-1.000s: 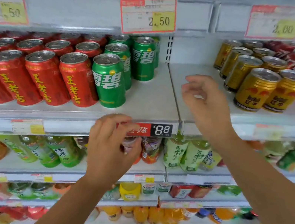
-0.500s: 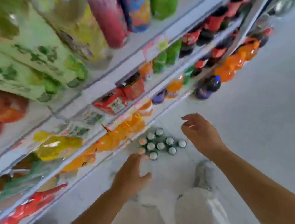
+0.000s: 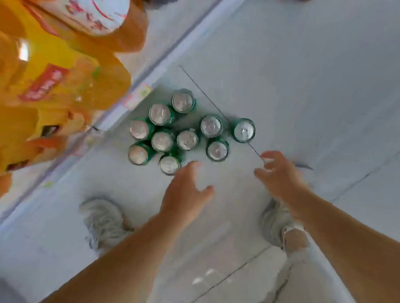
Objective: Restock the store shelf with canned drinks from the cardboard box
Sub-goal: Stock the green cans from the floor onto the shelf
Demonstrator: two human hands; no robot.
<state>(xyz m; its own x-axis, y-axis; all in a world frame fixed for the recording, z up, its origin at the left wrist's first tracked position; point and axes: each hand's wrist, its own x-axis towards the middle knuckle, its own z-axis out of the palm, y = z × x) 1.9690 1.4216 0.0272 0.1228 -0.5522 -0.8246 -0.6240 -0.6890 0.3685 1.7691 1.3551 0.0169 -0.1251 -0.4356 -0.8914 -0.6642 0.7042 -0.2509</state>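
Observation:
Several green cans with silver tops (image 3: 162,141) stand upright in a loose cluster on the pale tiled floor (image 3: 324,79), close to the foot of the shelf unit (image 3: 133,98). No cardboard box shows. My left hand (image 3: 185,192) hangs just below the nearest can (image 3: 169,164), fingers spread and holding nothing. My right hand (image 3: 275,176) hovers to the right of the cluster, fingers loosely curved and empty, a short way from a can (image 3: 217,150). One can (image 3: 244,130) stands apart at the cluster's right.
Blurred orange and yellow drink bottles (image 3: 45,88) fill the shelves along the left. My two grey shoes (image 3: 105,222) (image 3: 275,223) stand on the floor below the cans. Tile seams cross the floor at right.
The view has swung from the upper can shelf down to the floor. Both hands have dropped from the shelf edge to just above the cans on the floor.

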